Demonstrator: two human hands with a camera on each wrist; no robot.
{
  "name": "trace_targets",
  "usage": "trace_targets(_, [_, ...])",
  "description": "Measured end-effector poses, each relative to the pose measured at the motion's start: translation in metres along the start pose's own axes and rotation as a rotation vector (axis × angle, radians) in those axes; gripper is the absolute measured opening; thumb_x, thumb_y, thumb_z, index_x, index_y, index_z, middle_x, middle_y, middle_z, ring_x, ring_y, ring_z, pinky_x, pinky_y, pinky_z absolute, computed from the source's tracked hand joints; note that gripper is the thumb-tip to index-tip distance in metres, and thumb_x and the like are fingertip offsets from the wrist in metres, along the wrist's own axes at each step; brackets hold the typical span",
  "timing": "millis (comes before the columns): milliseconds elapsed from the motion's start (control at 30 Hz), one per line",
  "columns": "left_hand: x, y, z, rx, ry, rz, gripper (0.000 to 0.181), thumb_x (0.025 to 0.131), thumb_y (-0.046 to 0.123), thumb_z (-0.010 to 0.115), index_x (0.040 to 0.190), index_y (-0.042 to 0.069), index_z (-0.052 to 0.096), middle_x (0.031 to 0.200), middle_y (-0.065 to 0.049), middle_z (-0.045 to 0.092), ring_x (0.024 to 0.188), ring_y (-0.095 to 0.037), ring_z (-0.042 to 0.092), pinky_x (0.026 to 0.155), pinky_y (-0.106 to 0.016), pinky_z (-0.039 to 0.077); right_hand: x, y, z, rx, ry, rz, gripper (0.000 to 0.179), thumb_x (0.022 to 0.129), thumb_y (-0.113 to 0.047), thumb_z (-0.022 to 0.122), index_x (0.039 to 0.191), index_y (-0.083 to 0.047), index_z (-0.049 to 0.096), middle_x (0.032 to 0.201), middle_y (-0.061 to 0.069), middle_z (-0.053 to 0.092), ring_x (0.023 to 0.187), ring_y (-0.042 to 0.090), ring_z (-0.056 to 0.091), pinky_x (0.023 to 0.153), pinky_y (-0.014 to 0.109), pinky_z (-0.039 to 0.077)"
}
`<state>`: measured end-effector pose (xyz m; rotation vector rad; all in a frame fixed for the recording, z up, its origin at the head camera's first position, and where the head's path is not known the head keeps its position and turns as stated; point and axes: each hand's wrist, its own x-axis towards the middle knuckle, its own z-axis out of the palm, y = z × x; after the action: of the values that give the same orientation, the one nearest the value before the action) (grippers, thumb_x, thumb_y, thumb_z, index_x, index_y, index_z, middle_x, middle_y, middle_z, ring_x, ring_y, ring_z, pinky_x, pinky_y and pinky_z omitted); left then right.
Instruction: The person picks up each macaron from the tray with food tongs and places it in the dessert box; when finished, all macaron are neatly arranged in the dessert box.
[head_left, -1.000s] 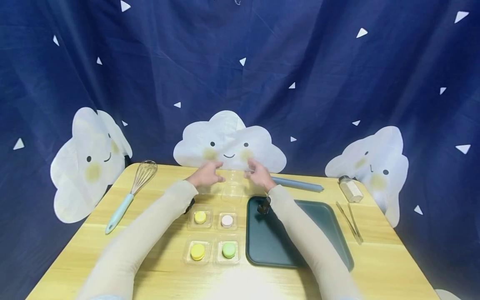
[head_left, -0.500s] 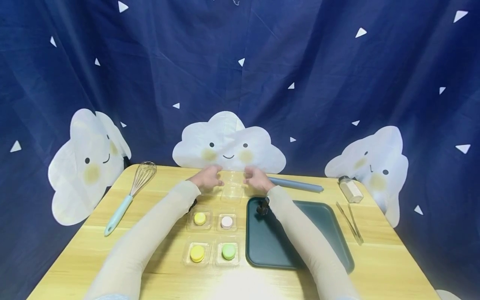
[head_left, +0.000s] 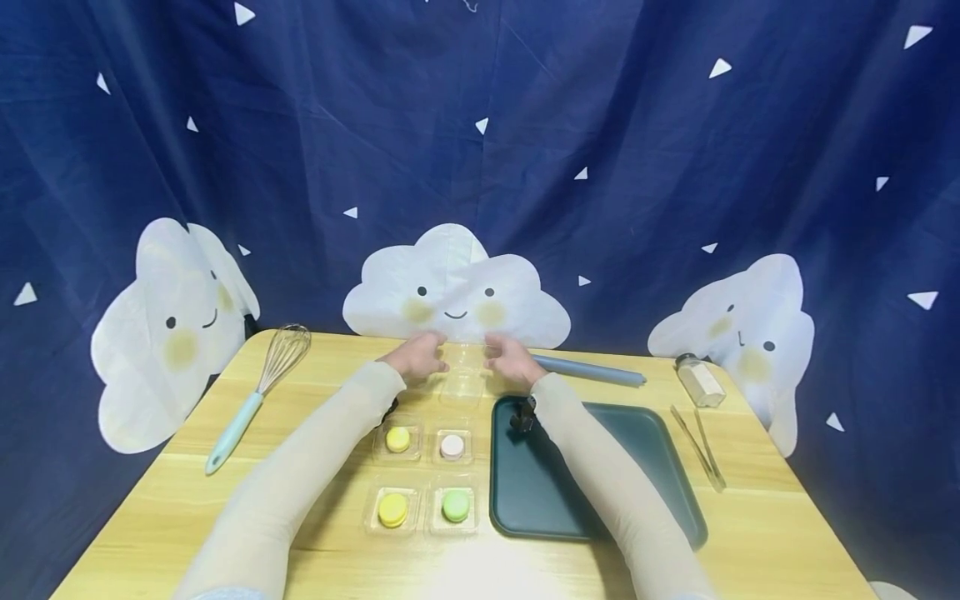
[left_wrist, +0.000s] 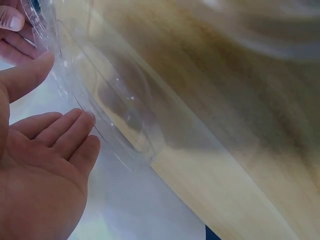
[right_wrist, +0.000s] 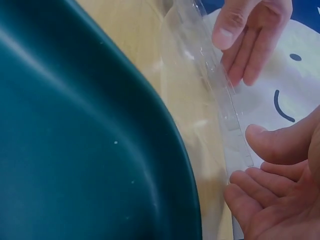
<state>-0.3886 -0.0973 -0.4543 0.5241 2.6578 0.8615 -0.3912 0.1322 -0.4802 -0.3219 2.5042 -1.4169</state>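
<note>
At the table's back edge, a clear plastic clamshell box (head_left: pixel 461 386) stands open with its lid (head_left: pixel 467 357) toward the curtain. On its left side is my left hand (head_left: pixel 418 357), with fingertips right at the clear rim (left_wrist: pixel 97 125) in the left wrist view. My right hand (head_left: pixel 513 360) faces it from the other side; its fingers (right_wrist: pixel 245 192) lie loosely bent close to the box's edge. Neither hand curls round the plastic. Nearer stand several clear boxes, bearing a yellow macaron (head_left: pixel 397 439), a pale pink one (head_left: pixel 452 447), another yellow one (head_left: pixel 393 510) and a green one (head_left: pixel 455 505).
A dark green tray (head_left: pixel 540 500) lies under my right forearm. Behind it is a grey-blue rod (head_left: pixel 592 369). Tongs (head_left: pixel 701 450) and a black-capped jar (head_left: pixel 701 381) are at right, a whisk (head_left: pixel 258 392) at left. A blue curtain (head_left: pixel 420 108) hangs behind.
Both hands have come down slightly beside the clear box at the back, with fingers less spread than a second ago. The macarons and the tray have stayed put.
</note>
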Motion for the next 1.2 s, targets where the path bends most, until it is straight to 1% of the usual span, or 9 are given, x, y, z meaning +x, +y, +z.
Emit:
trace_targets(100, [0.001, 0.002, -0.001, 0.008, 0.009, -0.007, 0.076, 0.094, 0.013, 0.069, 0.156, -0.005, 0.028, 0.164, -0.022, 0.031, 0.149, -0.039, 0.038, 0.127, -0.049, 0.027, 0.0, 0.0, 0.001, -0.008, -0.006, -0.001, 0.068, 0.095, 0.003, 0.06, 0.157, 0.0, 0.031, 0.157, 0.023, 0.044, 0.145, 0.038, 0.044, 0.122, 0.047, 0.039])
trace_targets(267, [0.002, 0.003, -0.001, -0.035, 0.002, -0.034, 0.075, 0.095, 0.012, 0.067, 0.157, -0.004, 0.027, 0.163, -0.022, 0.033, 0.149, -0.039, 0.038, 0.127, -0.049, 0.029, 0.001, 0.001, 0.001, -0.021, -0.015, -0.005, 0.068, 0.096, 0.001, 0.06, 0.158, -0.001, 0.03, 0.158, 0.022, 0.043, 0.145, 0.038, 0.044, 0.123, 0.046, 0.037])
trace_targets(533, [0.003, 0.002, 0.0, -0.105, -0.017, -0.013, 0.075, 0.095, 0.011, 0.068, 0.156, -0.005, 0.028, 0.164, -0.022, 0.03, 0.152, -0.038, 0.032, 0.127, -0.047, 0.028, 0.001, -0.001, 0.002, -0.064, -0.018, -0.025, 0.067, 0.097, -0.002, 0.059, 0.157, -0.002, 0.031, 0.158, 0.021, 0.043, 0.146, 0.038, 0.043, 0.125, 0.048, 0.033])
trace_targets(600, [0.003, 0.003, 0.0, -0.104, -0.017, -0.001, 0.075, 0.095, 0.012, 0.068, 0.156, -0.006, 0.028, 0.163, -0.023, 0.03, 0.153, -0.039, 0.03, 0.127, -0.048, 0.027, 0.001, -0.002, 0.002, -0.074, -0.017, -0.028, 0.067, 0.097, -0.003, 0.059, 0.158, -0.002, 0.03, 0.159, 0.02, 0.042, 0.147, 0.037, 0.042, 0.125, 0.048, 0.032])
trace_targets(733, [0.003, 0.004, -0.002, -0.133, -0.008, 0.021, 0.076, 0.096, 0.012, 0.066, 0.157, -0.006, 0.024, 0.164, -0.025, 0.028, 0.152, -0.041, 0.031, 0.128, -0.049, 0.026, 0.002, -0.002, 0.001, -0.058, -0.003, -0.035, 0.069, 0.097, -0.004, 0.059, 0.159, -0.004, 0.029, 0.161, 0.019, 0.04, 0.148, 0.037, 0.04, 0.126, 0.049, 0.032])
trace_targets(833, [0.003, 0.007, -0.005, -0.156, 0.024, 0.047, 0.076, 0.095, 0.011, 0.066, 0.157, -0.006, 0.024, 0.163, -0.025, 0.03, 0.15, -0.041, 0.035, 0.127, -0.05, 0.028, 0.003, -0.003, 0.001, -0.018, 0.019, -0.055, 0.073, 0.097, -0.003, 0.06, 0.161, -0.009, 0.025, 0.162, 0.019, 0.038, 0.148, 0.038, 0.041, 0.125, 0.049, 0.034])
trace_targets(967, [0.001, 0.015, -0.009, -0.169, 0.103, 0.078, 0.075, 0.093, 0.012, 0.07, 0.155, -0.005, 0.031, 0.159, -0.025, 0.039, 0.145, -0.041, 0.044, 0.123, -0.051, 0.036, 0.003, -0.009, 0.001, 0.014, 0.086, -0.084, 0.08, 0.095, -0.001, 0.063, 0.162, -0.015, 0.023, 0.161, 0.02, 0.04, 0.145, 0.038, 0.045, 0.12, 0.047, 0.042])
trace_targets(1067, [-0.004, 0.023, -0.011, -0.206, 0.164, 0.091, 0.076, 0.092, 0.014, 0.071, 0.155, -0.004, 0.033, 0.158, -0.024, 0.042, 0.143, -0.039, 0.047, 0.119, -0.049, 0.042, -0.001, -0.018, 0.001, 0.011, 0.166, -0.111, 0.084, 0.092, -0.001, 0.067, 0.162, -0.017, 0.024, 0.157, 0.02, 0.045, 0.136, 0.039, 0.055, 0.112, 0.045, 0.051])
trace_targets(1200, [-0.013, 0.032, -0.013, -0.263, 0.241, 0.101, 0.079, 0.092, 0.018, 0.072, 0.156, -0.001, 0.032, 0.158, -0.02, 0.043, 0.14, -0.036, 0.051, 0.115, -0.047, 0.047, -0.01, -0.032, -0.001, -0.004, 0.265, -0.165, 0.083, 0.09, -0.003, 0.07, 0.161, -0.019, 0.029, 0.15, 0.019, 0.054, 0.118, 0.037, 0.066, 0.1, 0.044, 0.058])
